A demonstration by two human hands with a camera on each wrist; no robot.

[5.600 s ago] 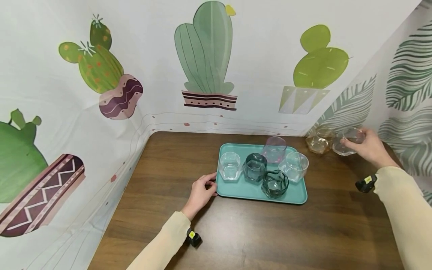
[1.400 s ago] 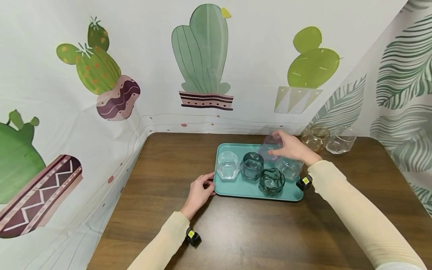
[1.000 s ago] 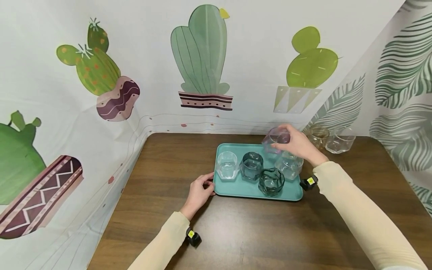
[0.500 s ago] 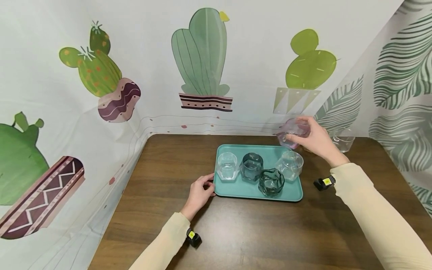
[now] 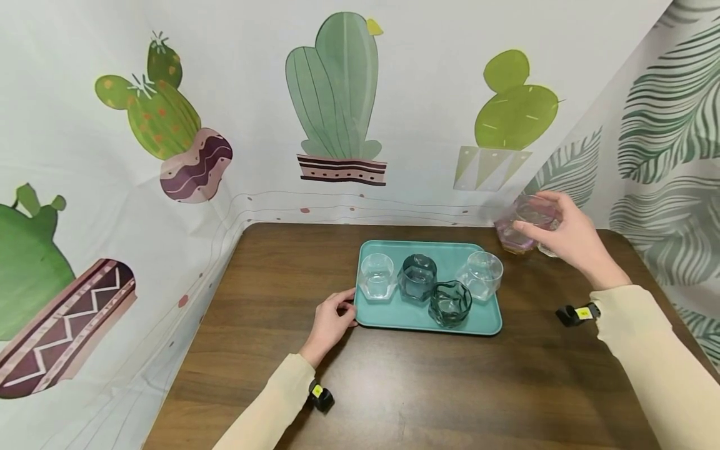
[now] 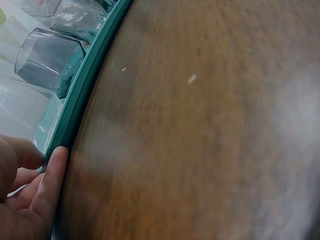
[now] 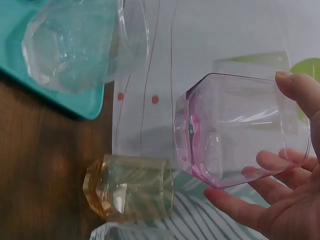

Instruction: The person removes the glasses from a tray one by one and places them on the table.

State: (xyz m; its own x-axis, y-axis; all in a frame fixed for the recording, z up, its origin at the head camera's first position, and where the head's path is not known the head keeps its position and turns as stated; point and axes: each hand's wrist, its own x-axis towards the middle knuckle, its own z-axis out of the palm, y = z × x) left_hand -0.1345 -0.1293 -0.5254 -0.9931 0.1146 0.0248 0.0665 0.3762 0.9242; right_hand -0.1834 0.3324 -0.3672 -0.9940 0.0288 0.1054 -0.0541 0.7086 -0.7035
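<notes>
My right hand [image 5: 574,240] holds a pink-tinted glass [image 7: 240,130] by its rim end, thumb on one side and fingers on the other. The glass is off the table, above and partly in front of an amber glass [image 7: 135,185]. Beside the amber one, a clear glass [image 7: 112,232] is mostly hidden in the head view. My left hand [image 5: 329,322] pinches the left edge of a teal tray [image 5: 394,317]. On the tray stand a clear glass [image 5: 378,279], a smoky grey glass [image 5: 417,279], a dark green wavy glass [image 5: 450,304] and another clear glass [image 5: 482,276].
The brown wooden table [image 5: 382,387] backs onto a white cloth [image 5: 259,125] printed with cacti. At the right hangs a leaf-patterned cloth [image 5: 664,125]. The tray lies between my two hands, towards the table's back.
My right hand set the clear glass down beside the amber one earlier. It then gripped the pink glass, lifted it off the tray and carried it right. My left hand stayed.
</notes>
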